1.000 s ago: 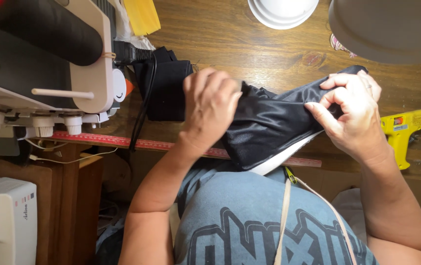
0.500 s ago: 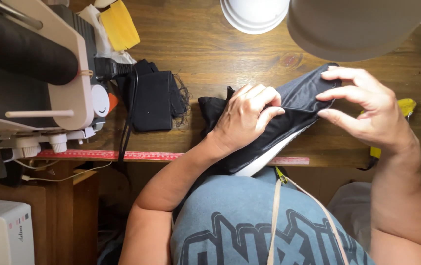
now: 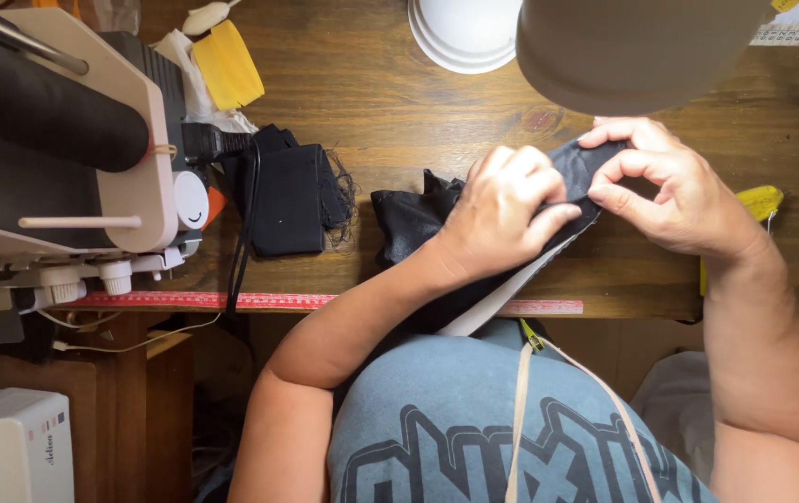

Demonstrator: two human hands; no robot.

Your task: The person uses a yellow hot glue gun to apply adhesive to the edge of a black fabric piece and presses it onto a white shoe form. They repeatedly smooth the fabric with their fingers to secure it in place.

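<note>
Since half a second before, the left hand (image 3: 502, 210) had slid toward the upper right along the black fabric piece (image 3: 413, 219), and the right hand (image 3: 670, 191) had drawn in until the two nearly met at the fabric's far end. The fabric lay across the front part of the wooden counter (image 3: 372, 102), its white underside showing along the lower edge where it hung past the counter's rim toward the person's lap. The left fingers (image 3: 534, 177) were curled down and pressed on the dark cloth, holding it flat; the right fingers (image 3: 618, 172) were pinched shut on its upper end. To the left lay a folded stack of black cloth (image 3: 292, 200), well apart from the hands, with a black cable (image 3: 249, 224) running down past it. A red measuring tape (image 3: 232, 300) ran along the counter's front edge. A sewing machine (image 3: 64, 149) filled the left side, yellow cloth (image 3: 227, 65) sat behind the stack, and a white bowl (image 3: 460, 33) stood at the back. A yellow tool (image 3: 758, 200) peeked out behind the right wrist. The brown counter was worn and grained.
</note>
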